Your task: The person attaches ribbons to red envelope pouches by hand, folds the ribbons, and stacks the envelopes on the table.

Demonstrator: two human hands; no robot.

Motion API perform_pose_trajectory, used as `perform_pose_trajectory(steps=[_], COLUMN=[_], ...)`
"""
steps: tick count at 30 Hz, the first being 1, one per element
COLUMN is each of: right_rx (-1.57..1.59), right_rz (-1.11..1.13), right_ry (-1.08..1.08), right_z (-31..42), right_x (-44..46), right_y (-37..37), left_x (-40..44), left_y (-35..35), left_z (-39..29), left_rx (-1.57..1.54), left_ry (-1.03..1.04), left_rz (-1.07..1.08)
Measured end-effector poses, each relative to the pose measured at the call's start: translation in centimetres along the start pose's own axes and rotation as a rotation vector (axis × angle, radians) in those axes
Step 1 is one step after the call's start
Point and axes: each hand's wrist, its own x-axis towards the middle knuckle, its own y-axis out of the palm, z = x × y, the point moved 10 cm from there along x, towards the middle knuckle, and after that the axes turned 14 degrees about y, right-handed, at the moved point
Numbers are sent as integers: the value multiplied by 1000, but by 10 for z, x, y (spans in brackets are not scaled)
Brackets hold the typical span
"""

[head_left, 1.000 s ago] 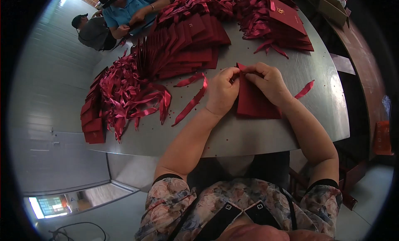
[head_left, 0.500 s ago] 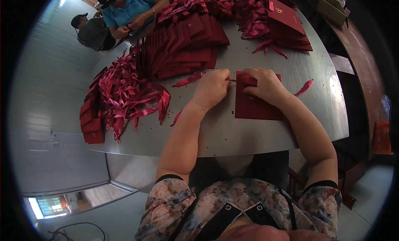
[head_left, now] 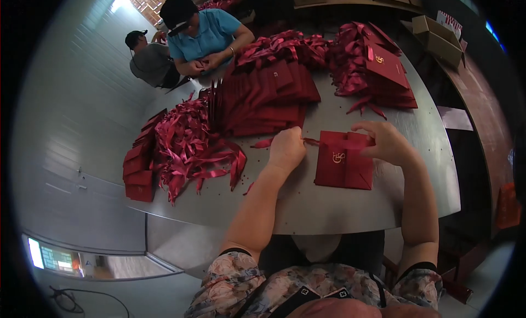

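Note:
A small dark red paper gift bag [head_left: 346,170] with a gold emblem lies flat on the metal table in front of me. A red ribbon [head_left: 311,141] runs from its upper left edge into my left hand [head_left: 287,149], which is closed on it; a loose tail sticks out left of the fist. My right hand [head_left: 388,144] is at the bag's upper right edge, fingers curved and apart from the thumb. Pinkish ribbon shows across the bag's top beside the thumb. Part of the right fingers' contact is hidden.
Stacked red bags [head_left: 263,99] and a heap of ribbons [head_left: 183,137] lie at left. Another bag stack [head_left: 389,77] stands at back right. A person in a blue shirt [head_left: 205,36] works across the metal table [head_left: 307,214]. A cardboard box [head_left: 436,39] sits at far right.
My right hand has lifted off the bag's face and moved to its right edge, uncovering the gold emblem. The left hand keeps its hold on the ribbon. The view has tilted upward.

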Motion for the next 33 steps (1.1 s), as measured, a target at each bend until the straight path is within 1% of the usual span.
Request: perform_pose_trajectory(steps=[1, 3, 4, 6, 7, 8, 10, 11, 13, 14, 16, 17, 19, 20, 21, 22, 23, 24, 25, 26, 27, 29, 30, 31, 32, 33], right_rx=[-2, 84, 83, 259, 418, 419, 602, 602, 1044, 1044, 1396, 1397, 1471, 1395, 1393, 1351, 1308, 1309, 1109, 898, 897, 477, 479, 443, 405, 416], right_rz=[-8, 167, 172, 214, 184, 188, 206, 206, 369, 370, 299, 298, 101, 125, 124, 64, 5, 4, -245, -484, -483, -564, -560, -382, -206, -126], right_ry=[-13, 112, 110, 60, 19, 25, -169, -168, -397, -397, -415, -415, -299, -374, -376, -354, -332, -333, -359, -378, -376, -331, -331, -186, -41, -103], right_z=[0, -18, -25, -34, -36, -44, -44, -50, -39, -38, -41, -32, -38, -38, -45, -53, -61, -64, -61, -54, -46, -13, -3, 1, -4, -2], right_x=[-3, -6, -6, -6, -9, -9, -9, -7, -13, -11, -4, -4, 1, 5, 16, 23, 27, 29, 22, 11, 7, -8, -14, -6, 1, 4], right_y=[-13, -18, -25, -38, -46, -47, -60, -62, -74, -70, -77, -71, -67, -66, -64, -66, -68, -66, -77, -86, -83, -74, -69, -47, -26, -12], left_x=[1, -1, -1, -1, -2, -1, -1, -1, -1, 0, 0, -1, -3, -4, -6, -6, -8, -9, -9, -10, -18, -21, -23, -24, -22, -22], left_y=[-1, 1, 0, 1, 3, 2, 2, 1, 1, 3, 2, -2, -2, -10, -21, -25, -22, -20, -29, -17, 2, 15, 22, 26, 30, 34], left_z=[1, 5, 5, 8, 10, 10, 9, 8, 9, 9, 7, 2, -3, -4, -3, -6, -6, -6, -17, -31, -41, -46, -48, -42, -35, -29], left_rx=[8, 6, 7, 31, 28, 15, 1, 9, 18, 8, -2, -20, -39, -26, -13, -12, 15, 41, 41, -59, -160, -195, -226, -225, -333, -442], left_ry=[3, -24, -29, -84, -89, -76, -60, -64, -69, -67, -64, -60, -53, -53, -51, -51, -91, -132, -131, -146, -161, -132, -100, -103, -143, -182], left_rz=[-12, 2, 2, 34, 40, 29, 13, 13, 12, 6, -1, 7, 15, -84, -184, -184, -112, -41, -41, 179, 399, 424, 446, 448, 399, 350])
